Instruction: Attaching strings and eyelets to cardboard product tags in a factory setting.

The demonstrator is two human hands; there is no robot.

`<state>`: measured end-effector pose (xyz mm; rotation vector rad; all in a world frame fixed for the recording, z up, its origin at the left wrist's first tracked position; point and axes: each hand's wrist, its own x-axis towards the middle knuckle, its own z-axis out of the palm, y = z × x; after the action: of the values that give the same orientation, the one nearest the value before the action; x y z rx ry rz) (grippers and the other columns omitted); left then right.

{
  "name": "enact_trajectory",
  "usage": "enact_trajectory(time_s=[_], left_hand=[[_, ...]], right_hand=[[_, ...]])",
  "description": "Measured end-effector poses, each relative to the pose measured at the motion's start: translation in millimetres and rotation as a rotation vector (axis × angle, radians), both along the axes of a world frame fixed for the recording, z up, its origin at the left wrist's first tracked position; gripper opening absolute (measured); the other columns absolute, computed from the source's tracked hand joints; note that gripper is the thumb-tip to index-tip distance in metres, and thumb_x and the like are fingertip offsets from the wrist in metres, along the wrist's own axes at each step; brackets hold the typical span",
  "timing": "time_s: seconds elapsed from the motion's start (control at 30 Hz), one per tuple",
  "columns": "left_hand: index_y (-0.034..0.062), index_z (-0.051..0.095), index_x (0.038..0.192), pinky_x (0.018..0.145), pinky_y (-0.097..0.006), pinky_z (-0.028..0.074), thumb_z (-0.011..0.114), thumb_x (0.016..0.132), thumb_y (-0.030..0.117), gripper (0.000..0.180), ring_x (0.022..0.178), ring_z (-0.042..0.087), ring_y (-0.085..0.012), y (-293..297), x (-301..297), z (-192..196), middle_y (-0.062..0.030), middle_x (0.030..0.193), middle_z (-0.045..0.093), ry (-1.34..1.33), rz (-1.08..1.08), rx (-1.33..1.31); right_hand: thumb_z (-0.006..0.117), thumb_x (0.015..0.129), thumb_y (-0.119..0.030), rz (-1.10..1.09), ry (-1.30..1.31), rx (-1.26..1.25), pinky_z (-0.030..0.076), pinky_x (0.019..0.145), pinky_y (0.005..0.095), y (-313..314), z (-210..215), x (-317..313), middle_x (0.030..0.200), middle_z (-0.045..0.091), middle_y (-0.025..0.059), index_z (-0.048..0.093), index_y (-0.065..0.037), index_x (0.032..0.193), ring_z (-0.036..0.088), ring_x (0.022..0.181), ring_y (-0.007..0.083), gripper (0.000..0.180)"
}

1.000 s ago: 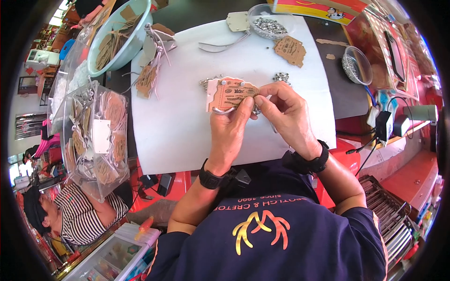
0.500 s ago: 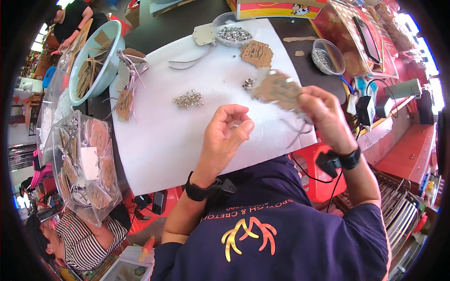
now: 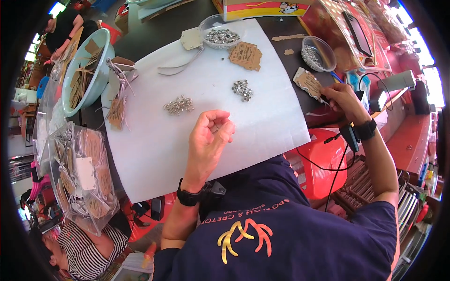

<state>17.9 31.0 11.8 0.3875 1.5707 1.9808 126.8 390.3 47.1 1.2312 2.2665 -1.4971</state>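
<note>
My right hand [image 3: 346,102] pinches the edge of a brown cardboard tag [image 3: 307,84] with a scalloped outline. It is beyond the right edge of the white sheet [image 3: 262,129], over the dark table. My left hand [image 3: 210,145] hovers above the sheet's near part, its fingers curled and thumb drawn toward the forefinger; whatever they may hold is too small or hidden to tell. Ahead of it lie two loose piles of small shiny metal pieces, a left pile [image 3: 178,106] and a right pile [image 3: 242,90]. Another brown tag [image 3: 245,56] lies flat farther back.
Two clear bowls hold metal bits: a back bowl [image 3: 220,33] and a right bowl [image 3: 318,54]. A cream tag [image 3: 191,39] with a grey cord lies by the first. At left are a pale blue basin [image 3: 105,70] of tags, stringed tags [image 3: 117,110] and a clear bag [image 3: 82,187] of tags.
My right hand has carried the tag rightward, off the sheet and over the dark table. The right metal pile now shows fully. My left hand keeps its curled shape.
</note>
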Motion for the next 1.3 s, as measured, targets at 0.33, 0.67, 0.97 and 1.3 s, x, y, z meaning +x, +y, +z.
enact_trajectory(time_s=[0.33,0.67,0.97,1.3], left_hand=[[0.0001,0.054,0.117,0.074,-0.027,0.049,0.057,0.097,0.009,0.022,0.089,0.057,-0.0118,-3.0,-3.1,-1.6,-0.0061,0.096,0.061,0.002,-0.021,0.010],[0.0000,0.054,0.118,0.073,-0.027,0.050,0.057,0.096,0.009,0.023,0.089,0.058,-0.0124,-1.6,-1.7,-2.0,-0.0065,0.098,0.061,-0.001,-0.012,-0.016],[-0.0005,0.055,0.116,0.073,-0.027,0.051,0.058,0.096,0.010,0.023,0.090,0.058,-0.0134,-2.7,-2.0,-7.5,-0.0076,0.099,0.062,0.025,-0.004,0.021],[-0.0007,0.057,0.113,0.074,-0.028,0.051,0.057,0.098,0.010,0.018,0.088,0.059,-0.0136,-6.8,-1.8,-3.1,-0.0076,0.096,0.062,0.069,-0.026,-0.007]], right_hand=[[0.069,0.090,-0.031,0.058,-0.165,0.005,0.042,0.049,0.0184,5.7,13.5,-16.2,0.068,0.055,-0.0039,0.063,-0.005,0.087,0.052,0.056,0.0040,0.026],[0.071,0.088,-0.027,0.114,-0.232,-0.036,0.048,0.051,0.0216,11.8,21.1,-30.1,0.067,0.062,0.0024,0.063,-0.002,0.081,0.060,0.055,0.0099,0.027],[0.070,0.087,-0.022,0.121,-0.241,-0.038,0.060,0.060,0.0293,14.5,17.1,-36.1,0.070,0.062,0.0051,0.063,0.000,0.080,0.065,0.060,0.0144,0.024],[0.071,0.089,-0.026,0.043,-0.138,-0.112,0.060,0.065,0.0301,19.9,5.6,-16.5,0.079,0.062,0.0001,0.065,-0.002,0.095,0.065,0.067,0.0103,0.025]])
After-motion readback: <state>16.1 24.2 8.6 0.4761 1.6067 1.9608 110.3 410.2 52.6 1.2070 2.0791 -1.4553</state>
